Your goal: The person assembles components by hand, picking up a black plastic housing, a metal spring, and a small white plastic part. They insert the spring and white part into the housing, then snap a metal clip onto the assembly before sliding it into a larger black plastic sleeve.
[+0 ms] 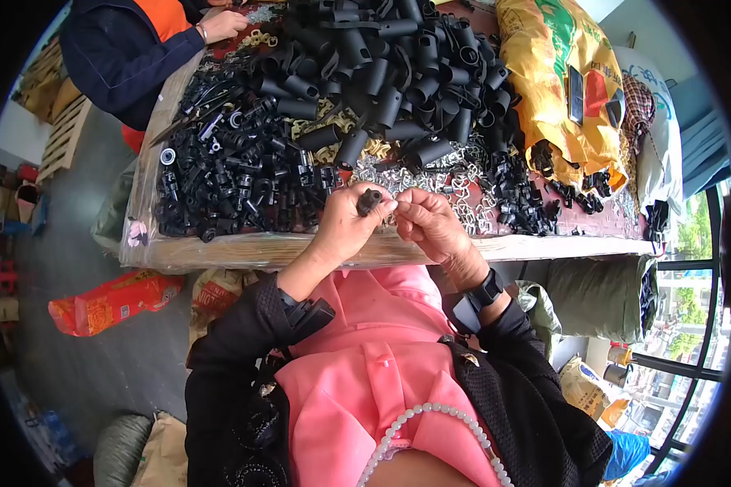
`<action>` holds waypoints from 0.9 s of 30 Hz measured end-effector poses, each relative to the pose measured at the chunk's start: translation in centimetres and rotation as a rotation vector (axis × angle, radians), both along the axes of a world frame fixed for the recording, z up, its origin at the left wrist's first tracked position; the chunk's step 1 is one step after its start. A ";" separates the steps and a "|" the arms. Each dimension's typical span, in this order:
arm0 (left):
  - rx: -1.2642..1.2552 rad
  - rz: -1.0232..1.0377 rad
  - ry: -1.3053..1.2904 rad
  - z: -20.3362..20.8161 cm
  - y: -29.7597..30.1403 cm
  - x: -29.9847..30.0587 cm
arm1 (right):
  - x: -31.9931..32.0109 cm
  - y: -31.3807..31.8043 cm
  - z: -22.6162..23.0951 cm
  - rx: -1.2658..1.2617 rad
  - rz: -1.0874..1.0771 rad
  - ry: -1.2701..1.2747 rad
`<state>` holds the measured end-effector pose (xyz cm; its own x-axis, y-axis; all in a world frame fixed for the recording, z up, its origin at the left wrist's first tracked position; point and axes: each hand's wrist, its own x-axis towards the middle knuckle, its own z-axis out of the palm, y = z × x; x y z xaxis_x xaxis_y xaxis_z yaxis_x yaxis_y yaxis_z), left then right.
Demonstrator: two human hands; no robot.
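Note:
Close to the table's front edge, my left hand [343,226] is closed round a small dark cylindrical part [369,202] whose round end points up. My right hand [435,226] meets it there, thumb and forefinger pinched together near the left fingertips. Whatever lies in that pinch is too small to make out. Just beyond both hands, silver metal rings or clips [464,193] lie scattered. A heap of small black fittings [244,166] spreads to the left of my left hand.
Large black tubes [382,105] are piled at the table's middle, with brass-coloured pieces [326,152] among them. A yellow woven sack [573,130] stands at the right, a phone [576,93] on it. At the far left, another person's hand [224,26] works. A red bag [115,302] lies on the floor.

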<state>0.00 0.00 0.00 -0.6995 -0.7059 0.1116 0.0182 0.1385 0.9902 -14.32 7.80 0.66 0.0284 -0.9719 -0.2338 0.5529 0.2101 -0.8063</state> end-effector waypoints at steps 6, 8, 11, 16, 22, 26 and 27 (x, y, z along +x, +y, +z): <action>0.317 -0.039 0.091 0.2 0.3 0.0 | 0.2 0.1 0.2 0.011 -0.072 0.060; 0.412 -0.077 0.106 0.2 0.3 0.1 | 0.0 0.2 0.2 0.009 -0.074 0.066; 0.875 -0.187 0.279 0.6 -0.1 0.5 | -0.2 0.2 -0.1 -0.001 -0.125 0.168; 1.077 -0.224 0.374 0.7 -0.4 0.6 | -0.1 -0.1 -0.2 -0.098 -0.154 0.381; 1.005 -0.166 0.279 -0.5 -0.3 1.0 | -0.2 -0.3 1.4 -0.356 -0.126 1.137; 1.022 -0.161 0.294 -0.6 -0.1 1.4 | 0.6 0.0 2.4 -0.552 -0.146 1.512; 1.029 -0.160 0.310 -0.5 0.0 1.4 | 0.8 0.1 2.5 -0.597 -0.153 1.583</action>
